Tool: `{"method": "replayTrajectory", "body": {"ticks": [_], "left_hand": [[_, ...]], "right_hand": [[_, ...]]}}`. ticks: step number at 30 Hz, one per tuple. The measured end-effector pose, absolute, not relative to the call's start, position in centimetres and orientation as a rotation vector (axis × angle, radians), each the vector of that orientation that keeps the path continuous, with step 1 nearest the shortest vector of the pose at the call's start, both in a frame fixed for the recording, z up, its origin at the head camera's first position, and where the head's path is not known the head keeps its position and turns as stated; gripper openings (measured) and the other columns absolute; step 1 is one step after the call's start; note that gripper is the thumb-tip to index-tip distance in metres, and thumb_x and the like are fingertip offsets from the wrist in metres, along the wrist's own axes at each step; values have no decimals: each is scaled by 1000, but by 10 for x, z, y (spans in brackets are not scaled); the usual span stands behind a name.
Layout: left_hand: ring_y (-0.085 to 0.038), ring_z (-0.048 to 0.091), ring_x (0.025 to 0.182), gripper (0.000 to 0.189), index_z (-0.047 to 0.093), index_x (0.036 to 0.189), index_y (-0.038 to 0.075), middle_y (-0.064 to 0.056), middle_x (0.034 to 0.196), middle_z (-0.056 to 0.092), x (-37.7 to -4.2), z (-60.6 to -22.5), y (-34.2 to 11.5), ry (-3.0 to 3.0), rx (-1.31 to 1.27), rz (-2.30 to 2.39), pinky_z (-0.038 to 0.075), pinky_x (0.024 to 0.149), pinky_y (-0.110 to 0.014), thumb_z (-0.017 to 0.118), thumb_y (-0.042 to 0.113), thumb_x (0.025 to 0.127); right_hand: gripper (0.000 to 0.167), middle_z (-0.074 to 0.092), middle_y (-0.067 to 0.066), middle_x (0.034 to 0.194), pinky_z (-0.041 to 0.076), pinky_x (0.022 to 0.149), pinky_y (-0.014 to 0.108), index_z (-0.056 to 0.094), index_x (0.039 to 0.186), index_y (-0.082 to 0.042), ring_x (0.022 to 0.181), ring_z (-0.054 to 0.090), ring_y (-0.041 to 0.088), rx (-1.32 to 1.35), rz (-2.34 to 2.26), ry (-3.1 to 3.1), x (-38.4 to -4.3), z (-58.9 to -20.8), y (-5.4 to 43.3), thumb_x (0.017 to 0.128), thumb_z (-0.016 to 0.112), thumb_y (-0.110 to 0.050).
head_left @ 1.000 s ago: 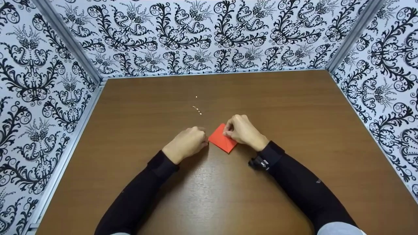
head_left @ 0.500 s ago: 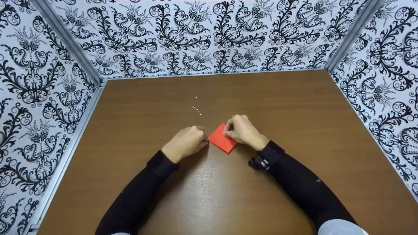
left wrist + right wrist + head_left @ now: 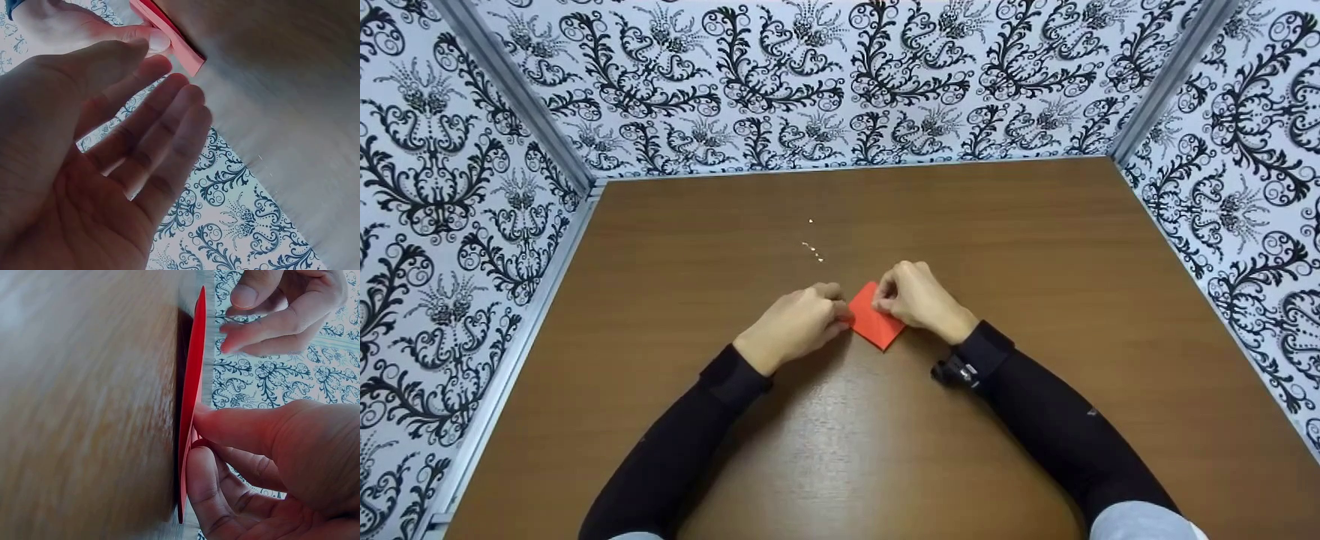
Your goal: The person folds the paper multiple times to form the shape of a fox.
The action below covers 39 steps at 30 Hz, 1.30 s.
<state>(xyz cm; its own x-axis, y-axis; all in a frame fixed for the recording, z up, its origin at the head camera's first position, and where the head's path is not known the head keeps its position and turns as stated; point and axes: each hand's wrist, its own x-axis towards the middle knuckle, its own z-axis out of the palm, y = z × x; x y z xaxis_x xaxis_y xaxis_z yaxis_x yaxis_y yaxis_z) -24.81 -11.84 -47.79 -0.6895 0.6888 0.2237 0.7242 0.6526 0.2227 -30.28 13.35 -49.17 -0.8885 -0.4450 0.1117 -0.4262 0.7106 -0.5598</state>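
A folded sheet of red paper [image 3: 877, 331] lies diamond-like on the wooden table, its layers seen edge-on in both wrist views. My right hand [image 3: 919, 301] is over its right part. In the right wrist view, the thumb [image 3: 230, 430] and a curled finger [image 3: 203, 475] pinch a raised layer of the red paper [image 3: 194, 377]. My left hand [image 3: 802, 322] hovers at the paper's left corner. From the left wrist view, its fingers [image 3: 169, 140] are loosely bent, with nothing between them and the thumb, apart from the paper [image 3: 174, 39].
Small bright specks [image 3: 813, 250] show on the wooden table [image 3: 697, 247] beyond the left hand. Patterned black-and-white walls [image 3: 825, 82] with grey metal corner posts [image 3: 1174, 75] enclose the table at the back and sides.
My left hand has moved slightly right and its fingers have spread, so they now cover the paper's left corner in the head view. The right hand and the paper have stayed put.
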Motion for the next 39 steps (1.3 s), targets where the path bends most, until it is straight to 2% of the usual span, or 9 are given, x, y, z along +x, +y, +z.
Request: {"method": "replayTrajectory", "body": {"ticks": [6,8,13,16,22,30,39], "left_hand": [[-26,79,113,13,90,120,14,-6,123,82,-242,-480,-110,-2698,-1341,-476,70,95,-41,85,16,108],[-27,79,119,18,89,126,14,-5,129,84,-240,-480,-107,-2703,-1372,-447,69,105,-43,84,19,110],[-26,78,136,30,84,141,13,-7,143,83,-234,-481,-100,-2738,-1410,-350,65,117,-45,82,21,112],[-24,78,136,34,83,144,14,-6,145,83,-233,-483,-97,-2745,-1438,-305,67,112,-42,82,21,112],[-24,76,141,35,82,147,16,-4,150,81,-231,-488,-95,-2748,-1439,-278,67,112,-43,82,21,112],[-21,76,143,33,84,145,16,-2,150,82,-232,-490,-91,-2721,-1472,-261,67,113,-39,81,19,112],[-23,80,137,33,83,147,19,-1,153,80,-232,-490,-94,-2734,-1440,-248,70,107,-42,78,21,114]], "right_hand": [[10,86,3,88,50,73,29,90,88,-11,77,65,14,-724,-906,2881,-303,-492,133,98,90,-9],[9,87,3,90,51,73,29,90,89,-11,78,67,15,-714,-903,2882,-304,-492,132,98,91,-10],[7,88,4,94,53,75,29,91,91,-11,83,70,17,-702,-899,2886,-305,-491,132,98,91,-12],[7,88,5,96,53,76,30,91,91,-11,85,71,18,-693,-898,2882,-305,-491,133,98,92,-12],[7,88,4,95,52,75,29,92,91,-12,83,70,16,-680,-908,2869,-305,-492,133,98,93,-13],[9,87,2,90,47,68,27,91,88,-13,74,62,12,-661,-949,2843,-305,-493,140,97,93,-15],[8,87,-1,91,50,73,30,91,91,-15,77,66,14,-682,-959,2821,-310,-495,139,98,93,-18]]}}
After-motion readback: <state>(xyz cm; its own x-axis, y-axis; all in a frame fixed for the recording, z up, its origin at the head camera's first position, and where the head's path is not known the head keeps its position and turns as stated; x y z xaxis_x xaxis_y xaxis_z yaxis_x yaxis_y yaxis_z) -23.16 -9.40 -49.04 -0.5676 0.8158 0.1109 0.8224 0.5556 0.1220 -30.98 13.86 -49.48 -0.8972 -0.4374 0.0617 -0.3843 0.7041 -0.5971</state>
